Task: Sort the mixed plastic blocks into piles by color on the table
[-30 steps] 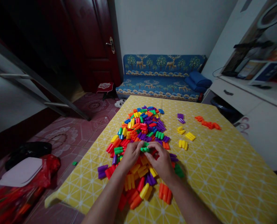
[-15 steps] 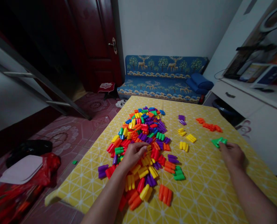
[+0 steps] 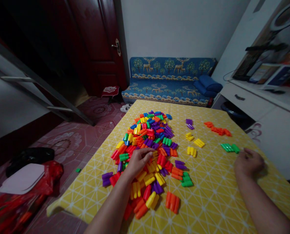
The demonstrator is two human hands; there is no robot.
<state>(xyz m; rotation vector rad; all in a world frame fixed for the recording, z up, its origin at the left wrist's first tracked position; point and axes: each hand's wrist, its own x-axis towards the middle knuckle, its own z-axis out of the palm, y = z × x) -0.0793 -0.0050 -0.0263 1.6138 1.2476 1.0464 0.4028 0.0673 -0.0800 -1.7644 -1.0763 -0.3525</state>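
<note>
My left hand [image 3: 140,161] rests over the big heap of coloured plastic pieces [image 3: 148,133], thumb and forefinger close together beside yellow pieces. Whatever those fingertips may hold is too small to make out. At the right, my right hand [image 3: 249,162] is curled just beside the green pieces [image 3: 230,148], which lie flat on the yellow tablecloth [image 3: 208,195]. Its fingers are bent, with a gap between thumb and forefinger and nothing seen in them. Orange pieces [image 3: 217,129] form a row beyond the green ones. Yellow pieces [image 3: 199,143] and purple pieces [image 3: 189,122] lie between heap and right hand.
Behind the table stands a blue patterned sofa [image 3: 166,81]. A white cabinet [image 3: 276,130] is at the right. On the left floor are a red bag [image 3: 53,175], a pale lid [image 3: 22,178] and a metal ladder [image 3: 49,94] by the wall.
My right hand has let go of the green piece and moved slightly right, toward me. The green pieces now lie flat side by side. My left hand has barely moved.
</note>
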